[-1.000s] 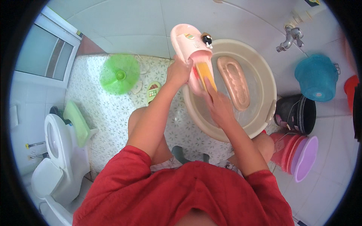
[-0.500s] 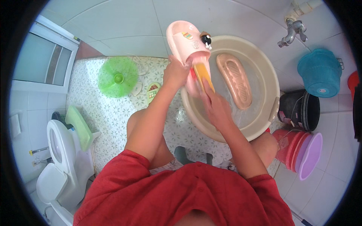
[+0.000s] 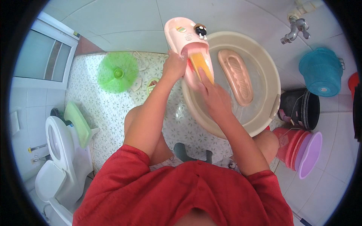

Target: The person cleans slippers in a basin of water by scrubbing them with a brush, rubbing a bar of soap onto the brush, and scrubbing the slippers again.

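A pale pink slipper, with a black-and-white charm on its strap, is held up over the left rim of a beige basin. My left hand grips the slipper by its left side. Pressed to the slipper's insole is a scrubbing brush with a yellow back; my right hand is closed around its near end. The brush's bristles are hidden beneath it. In the basin's shallow water lies another slipper, sole up, with a pinkish-tan ridged sole.
On the right wall is a metal tap. Below it are a blue bucket, a black bucket and red and purple tubs. Leftward are a green fan-like disc, a green stool and a white toilet.
The brush has shifted slightly on the insole and now shows more sharply. Both hands keep their grips. The whole view has moved a little.
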`<state>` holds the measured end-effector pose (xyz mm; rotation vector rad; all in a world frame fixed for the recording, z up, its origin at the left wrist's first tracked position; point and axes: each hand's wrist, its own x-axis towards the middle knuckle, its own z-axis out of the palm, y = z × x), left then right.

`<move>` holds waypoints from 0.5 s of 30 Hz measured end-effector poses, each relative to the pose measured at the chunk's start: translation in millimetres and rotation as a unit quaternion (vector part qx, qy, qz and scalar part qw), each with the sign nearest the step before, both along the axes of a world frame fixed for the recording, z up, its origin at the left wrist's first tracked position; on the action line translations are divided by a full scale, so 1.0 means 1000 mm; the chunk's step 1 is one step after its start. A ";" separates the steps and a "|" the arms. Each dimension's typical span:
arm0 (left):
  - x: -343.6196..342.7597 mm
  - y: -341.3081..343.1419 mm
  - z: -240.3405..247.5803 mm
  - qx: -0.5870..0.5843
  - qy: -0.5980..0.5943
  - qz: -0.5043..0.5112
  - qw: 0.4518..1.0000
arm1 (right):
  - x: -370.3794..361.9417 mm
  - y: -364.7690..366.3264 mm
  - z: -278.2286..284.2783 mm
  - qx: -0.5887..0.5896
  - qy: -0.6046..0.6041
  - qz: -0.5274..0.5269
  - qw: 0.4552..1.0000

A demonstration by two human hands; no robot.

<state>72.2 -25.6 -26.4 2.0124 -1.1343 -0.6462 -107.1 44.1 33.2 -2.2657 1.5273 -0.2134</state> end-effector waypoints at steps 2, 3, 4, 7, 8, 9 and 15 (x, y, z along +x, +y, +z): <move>0.019 -0.004 -0.023 -0.002 0.042 -0.007 0.999 | 0.024 -0.005 0.001 -0.025 -0.063 0.007 0.998; 0.031 -0.004 -0.035 -0.001 0.089 -0.017 0.996 | 0.027 0.001 -0.002 -0.023 -0.068 0.013 0.997; 0.031 -0.003 -0.034 0.000 0.091 -0.017 0.996 | 0.019 0.012 -0.006 -0.021 -0.063 0.033 0.997; 0.028 0.003 -0.019 -0.007 0.062 -0.018 0.998 | -0.020 0.042 -0.007 0.006 -0.011 0.040 0.999; 0.024 0.004 -0.009 0.018 0.068 -0.027 0.997 | -0.029 0.045 -0.006 0.029 0.037 0.026 0.999; 0.018 0.004 0.004 0.042 0.073 -0.038 0.996 | -0.031 0.041 -0.005 0.028 0.038 0.023 0.999; 0.010 0.006 0.016 0.062 0.089 -0.018 0.994 | 0.009 0.006 -0.012 -0.053 -0.048 0.033 0.997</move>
